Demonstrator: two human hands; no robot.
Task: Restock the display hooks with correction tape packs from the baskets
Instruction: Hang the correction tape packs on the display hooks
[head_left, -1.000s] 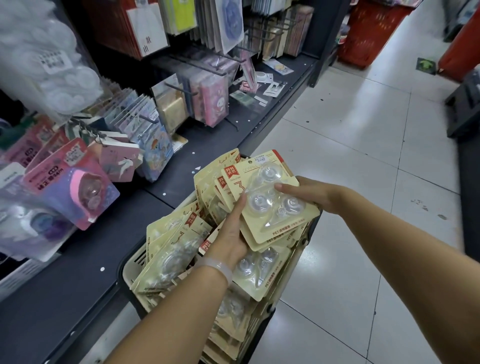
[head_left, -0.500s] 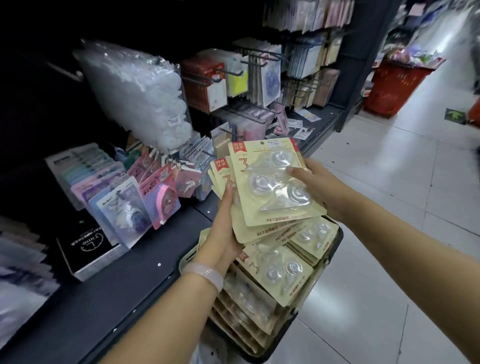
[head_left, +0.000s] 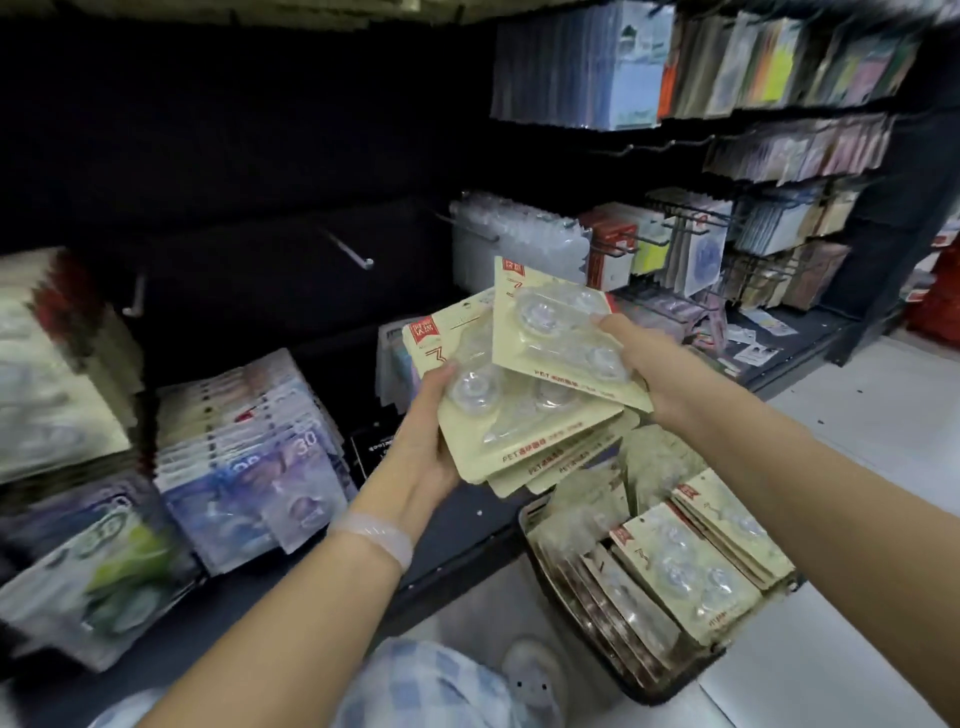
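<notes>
My left hand (head_left: 423, 441) grips a stack of cream correction tape packs (head_left: 524, 436) from below, thumb on the top blister. With my right hand (head_left: 644, 369) I pinch one single pack (head_left: 550, 332) by its right edge and hold it tilted just above the stack. Both sit in front of the dark display wall, where a bare metal hook (head_left: 348, 249) sticks out up and to the left. A black basket (head_left: 613, 660) at the lower right on the floor holds several more of the same packs (head_left: 691, 566).
Purple and green tape packs (head_left: 249, 462) hang in rows at the left above the black shelf (head_left: 291, 587). A second hook (head_left: 136, 299) stands further left. Filled hooks of stationery (head_left: 727, 249) line the right side. White tiled floor (head_left: 883, 415) runs along the right.
The view swung up and left from the basket toward the dark wall. Both hands rose with the packs, and my right hand lifted the top pack off the stack.
</notes>
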